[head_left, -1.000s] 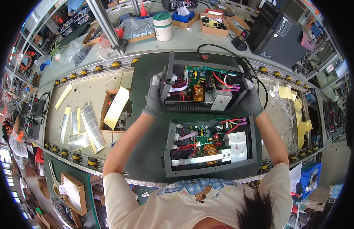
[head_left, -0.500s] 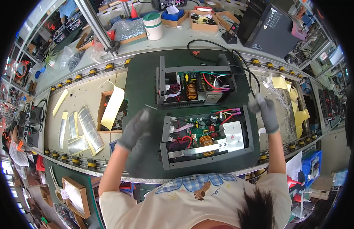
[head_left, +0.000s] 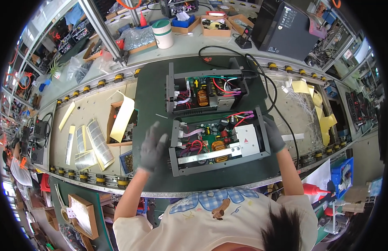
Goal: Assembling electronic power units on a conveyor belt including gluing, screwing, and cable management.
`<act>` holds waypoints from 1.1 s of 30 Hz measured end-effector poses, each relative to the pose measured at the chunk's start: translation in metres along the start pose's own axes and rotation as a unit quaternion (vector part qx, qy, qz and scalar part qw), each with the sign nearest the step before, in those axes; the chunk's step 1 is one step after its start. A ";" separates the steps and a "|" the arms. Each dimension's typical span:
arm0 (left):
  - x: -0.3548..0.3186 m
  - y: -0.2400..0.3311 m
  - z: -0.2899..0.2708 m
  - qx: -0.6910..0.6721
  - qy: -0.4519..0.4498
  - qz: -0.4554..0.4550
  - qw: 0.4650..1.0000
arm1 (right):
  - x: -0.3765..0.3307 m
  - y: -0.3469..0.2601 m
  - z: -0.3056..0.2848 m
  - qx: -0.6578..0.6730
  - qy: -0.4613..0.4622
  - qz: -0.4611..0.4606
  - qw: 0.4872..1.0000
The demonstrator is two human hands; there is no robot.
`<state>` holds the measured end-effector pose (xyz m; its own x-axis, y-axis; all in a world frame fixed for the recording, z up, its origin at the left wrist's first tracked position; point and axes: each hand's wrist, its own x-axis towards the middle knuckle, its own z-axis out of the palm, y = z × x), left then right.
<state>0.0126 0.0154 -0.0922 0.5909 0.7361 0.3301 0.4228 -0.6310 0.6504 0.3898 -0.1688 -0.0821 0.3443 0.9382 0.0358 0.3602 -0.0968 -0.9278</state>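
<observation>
Electronics assembly workshop, conveyor rollers, circuit boards, parts boxes

On dark green mat: grey rectangular metal chassis 1 in front, grey rectangular metal chassis 2 just behind. Left of mat: brown cardboard box, yellow paper sheet across it. Behind mat, on grey bench: white cylindrical canister; to its right, black box-shaped machine.

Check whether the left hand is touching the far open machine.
Apart. The head view shows green mat between the left hand and the far open machine.
</observation>
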 end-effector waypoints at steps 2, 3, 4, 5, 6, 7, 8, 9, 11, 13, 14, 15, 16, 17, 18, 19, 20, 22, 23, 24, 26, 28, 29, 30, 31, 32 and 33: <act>0.028 -0.002 0.010 -0.020 0.012 -0.082 0.996 | 0.008 0.021 -0.001 0.057 0.049 0.106 0.992; 0.039 -0.011 0.014 0.052 0.029 -0.014 0.998 | 0.016 0.031 0.006 0.064 0.104 0.111 0.986; 0.047 -0.014 0.022 0.051 0.030 -0.007 0.998 | 0.014 0.033 -0.002 0.063 0.109 0.108 0.986; 0.059 -0.017 0.031 0.053 0.022 -0.003 0.998 | 0.014 0.027 -0.010 -0.098 0.102 0.083 0.987; 0.076 -0.019 0.041 0.050 0.011 0.008 0.999 | 0.014 0.016 -0.021 -0.258 0.101 0.061 0.959; 0.081 -0.019 0.047 0.065 0.008 0.032 0.997 | 0.009 -0.001 -0.033 -0.285 0.105 0.049 0.952; 0.084 -0.053 0.056 0.061 0.014 0.102 0.993 | 0.008 -0.012 -0.033 -0.207 0.186 0.017 0.960; 0.099 -0.054 0.069 -0.082 -0.008 0.142 0.986 | 0.007 -0.015 -0.040 -0.315 0.284 -0.025 0.905; 0.102 -0.117 0.088 -0.007 0.040 -0.052 0.998 | 0.025 -0.033 -0.037 -0.309 0.256 -0.012 0.916; 0.111 -0.115 0.077 -0.260 0.002 -0.163 0.952 | 0.043 -0.052 -0.039 -0.169 0.141 0.005 0.976; 0.112 -0.076 0.071 -0.126 -0.060 -0.167 0.976 | 0.050 -0.027 -0.046 -0.153 0.130 -0.010 0.980; 0.094 -0.146 0.069 -0.003 0.005 0.000 1.000 | 0.071 -0.020 -0.031 -0.148 0.083 -0.084 0.982; 0.085 -0.210 0.066 0.124 0.078 0.156 0.977 | 0.098 -0.017 -0.014 -0.178 0.022 -0.082 0.980; 0.102 -0.172 0.082 0.014 0.062 0.122 0.990 | 0.105 -0.008 -0.022 -0.179 0.010 -0.059 0.982; 0.112 -0.101 0.080 -0.089 0.042 0.085 0.991 | 0.108 0.002 -0.030 -0.185 0.033 -0.048 0.981; 0.117 -0.050 0.065 -0.147 -0.020 0.010 0.989 | 0.114 0.006 -0.026 -0.190 0.051 -0.112 0.974; 0.117 -0.060 0.059 -0.142 -0.012 0.011 0.990 | 0.123 0.002 -0.017 -0.190 0.058 -0.185 0.962; 0.119 -0.092 0.053 -0.161 -0.063 -0.021 0.985 | 0.134 -0.021 -0.004 -0.221 0.049 -0.150 0.962; 0.121 -0.084 0.048 -0.179 -0.028 0.057 0.982 | 0.143 -0.025 -0.002 -0.225 0.082 -0.139 0.961; 0.123 -0.025 0.032 -0.256 -0.043 -0.031 0.965 | 0.151 -0.028 0.001 -0.228 0.116 -0.124 0.959; 0.132 -0.034 0.002 -0.267 -0.072 -0.071 0.958 | 0.171 -0.047 0.003 -0.237 0.123 -0.116 0.957; 0.148 -0.037 -0.028 -0.352 -0.155 -0.183 0.905 | 0.181 -0.047 0.005 -0.227 0.120 -0.097 0.961; 0.153 -0.025 -0.040 -0.345 -0.182 -0.221 0.894 | 0.188 -0.033 0.005 -0.200 0.111 -0.091 0.969; 0.149 -0.019 -0.054 -0.333 -0.201 -0.270 0.881 | 0.186 -0.026 0.012 -0.195 0.104 -0.087 0.971; 0.143 -0.009 -0.050 -0.321 -0.183 -0.310 0.876 | 0.185 -0.019 0.016 -0.240 0.055 -0.059 0.967; 0.143 0.010 -0.045 -0.297 -0.232 -0.302 0.876 | 0.185 -0.016 0.018 -0.285 0.009 -0.032 0.958; 0.133 -0.006 -0.042 -0.269 -0.218 -0.293 0.891 | 0.173 -0.025 0.020 -0.317 -0.031 -0.021 0.948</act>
<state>0.0596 0.1271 -0.0232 0.6367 0.6623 -0.3950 0.4251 0.1258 0.8963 0.4231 0.0030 -0.0606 0.2728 0.9617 0.0277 0.8280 -0.2200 -0.5157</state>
